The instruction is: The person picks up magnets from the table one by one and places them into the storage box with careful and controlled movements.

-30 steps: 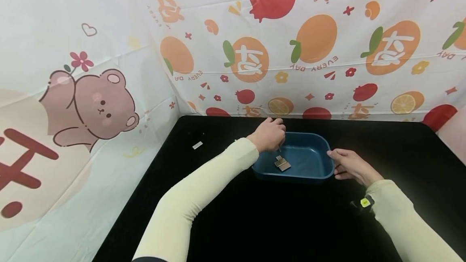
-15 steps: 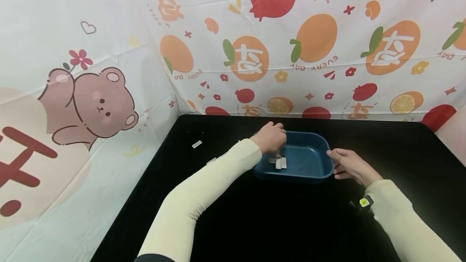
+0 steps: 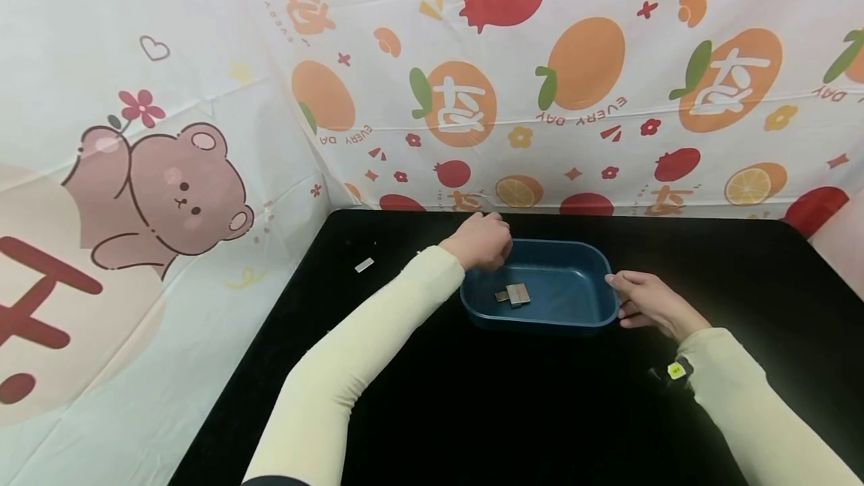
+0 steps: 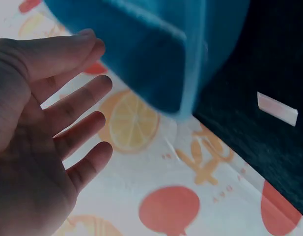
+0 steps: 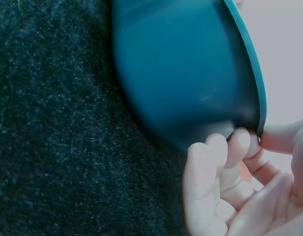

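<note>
A blue rectangular plastic tray (image 3: 574, 295) sits on the black table. Inside, toward its left end, small flat grey rectangular pieces (image 3: 517, 295) lie overlapping. My left hand (image 3: 481, 241) is over the tray's far left corner. In the left wrist view that hand (image 4: 43, 108) has its fingers loosely extended, thumb tip close to the index finger, and nothing shows between them. My right hand (image 3: 651, 304) pinches the tray's right rim. Seen from the right wrist, the thumb of the right hand (image 5: 239, 187) is outside the tray wall (image 5: 261, 93), with the fingers curled under it.
A small white rectangular piece (image 3: 364, 265) lies on the black table (image 3: 513, 411), left of the tray. Behind the table hangs a fruit-print cloth (image 3: 378, 133), and a bear-print cloth (image 3: 182, 193) lines the left side.
My left hand has moved from above the tray's inside toward its far left corner. The grey pieces in the tray lie differently than before. My right hand stays on the rim.
</note>
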A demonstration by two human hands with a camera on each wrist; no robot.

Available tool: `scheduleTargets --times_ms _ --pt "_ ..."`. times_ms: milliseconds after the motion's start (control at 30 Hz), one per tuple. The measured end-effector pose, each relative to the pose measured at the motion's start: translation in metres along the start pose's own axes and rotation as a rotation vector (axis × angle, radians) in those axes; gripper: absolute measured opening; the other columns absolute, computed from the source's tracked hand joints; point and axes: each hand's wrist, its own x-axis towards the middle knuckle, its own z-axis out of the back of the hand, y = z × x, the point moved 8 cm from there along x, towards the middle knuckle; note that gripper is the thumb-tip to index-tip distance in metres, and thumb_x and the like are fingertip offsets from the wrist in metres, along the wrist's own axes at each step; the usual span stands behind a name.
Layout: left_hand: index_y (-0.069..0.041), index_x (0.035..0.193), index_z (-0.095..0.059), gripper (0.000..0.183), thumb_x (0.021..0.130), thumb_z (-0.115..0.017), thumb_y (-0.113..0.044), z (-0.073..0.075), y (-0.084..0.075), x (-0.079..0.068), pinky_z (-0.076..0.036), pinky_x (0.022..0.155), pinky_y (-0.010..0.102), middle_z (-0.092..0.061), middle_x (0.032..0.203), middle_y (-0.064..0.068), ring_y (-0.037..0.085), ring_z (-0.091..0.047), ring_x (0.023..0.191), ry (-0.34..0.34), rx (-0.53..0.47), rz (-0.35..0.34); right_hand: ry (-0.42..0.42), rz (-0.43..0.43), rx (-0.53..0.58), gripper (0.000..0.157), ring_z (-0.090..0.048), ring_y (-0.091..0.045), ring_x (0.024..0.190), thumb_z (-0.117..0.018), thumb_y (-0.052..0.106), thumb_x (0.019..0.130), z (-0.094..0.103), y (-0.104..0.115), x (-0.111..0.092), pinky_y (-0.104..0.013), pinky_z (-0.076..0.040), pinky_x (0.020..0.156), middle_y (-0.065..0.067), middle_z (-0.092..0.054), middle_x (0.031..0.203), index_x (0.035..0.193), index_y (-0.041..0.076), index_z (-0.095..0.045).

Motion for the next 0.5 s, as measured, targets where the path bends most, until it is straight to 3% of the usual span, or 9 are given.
scheduleTargets --times_ms 267,500 --pt "-0.024 0.091 -0.071 0.013 0.085 -0.06 -0.026 -0.001 0.035 -0.014 -0.041 0.089 0.038 -0.064 0.101 -0.005 0.019 -0.047 0.111 0.003 -0.042 0.079 -0.002 0.0 -0.006 0.045 -0.057 -0.013 0.065 -0.043 0.05 0.092 0.0 0.002 0.0 -0.031 -0.055 0.063 -0.002 -0.051 0.074 0.098 0.006 -0.051" --pt "-0.023 0.091 -0.071 0.013 0.085 -0.06 -0.025 -0.014 0.064 -0.027 -0.043 0.087 0.036 -0.067 0.094 -0.007 0.016 -0.051 0.098 0.017 -0.108 0.15 -0.002 -0.022 -0.003 0.044 -0.058 -0.014 0.066 -0.044 0.052 0.09 -0.001 0.001 -0.002 -0.031 -0.055 0.065 -0.002 -0.053 0.074 0.092 0.009 -0.051"
